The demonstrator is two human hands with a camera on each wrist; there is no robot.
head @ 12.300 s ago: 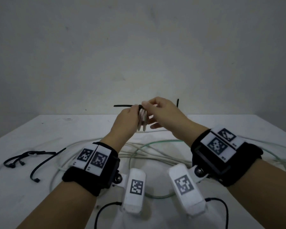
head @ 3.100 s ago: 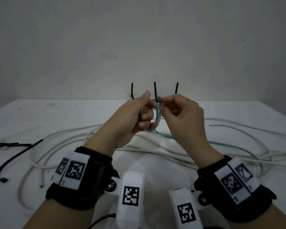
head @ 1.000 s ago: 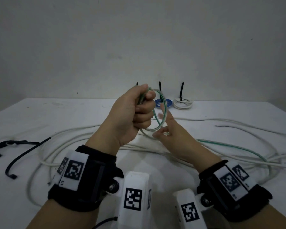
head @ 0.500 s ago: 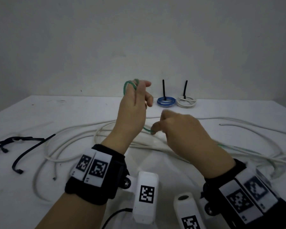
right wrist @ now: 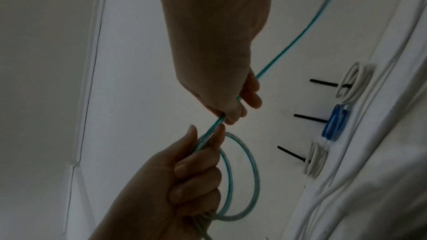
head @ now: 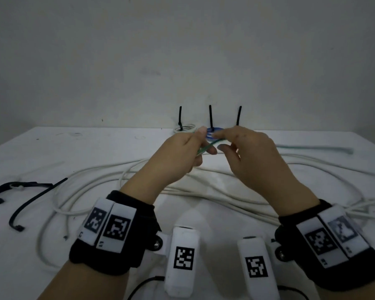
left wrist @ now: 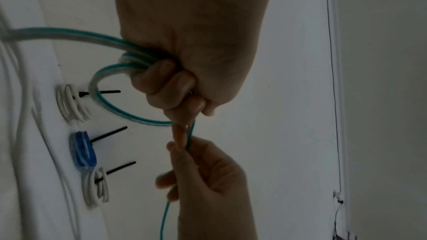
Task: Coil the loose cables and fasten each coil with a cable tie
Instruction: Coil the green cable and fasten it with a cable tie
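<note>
A thin green cable (head: 208, 145) runs between my two hands above the white table (head: 52, 148). My left hand (head: 200, 144) grips a small coil of that cable (left wrist: 108, 105) in its curled fingers; two loops (right wrist: 242, 171) hang from the fist. Right beside it, my right hand (head: 223, 141) pinches the cable's free run (right wrist: 284, 43) between thumb and fingertips. The cable's tail (head: 312, 147) lies along the table at the right. Loose white cables (head: 108, 176) sprawl under my forearms.
Three tied coils stand in a row by the back wall, black tie tails pointing up: white (left wrist: 69, 105), blue (left wrist: 83, 149), white (left wrist: 97, 187). Spare black cable ties (head: 26, 191) lie at the left edge. The right-hand coil is hidden in the head view.
My left hand has come down from its raised position with the coil. My right hand has risen to meet it and now pinches the green cable next to the left thumb.
</note>
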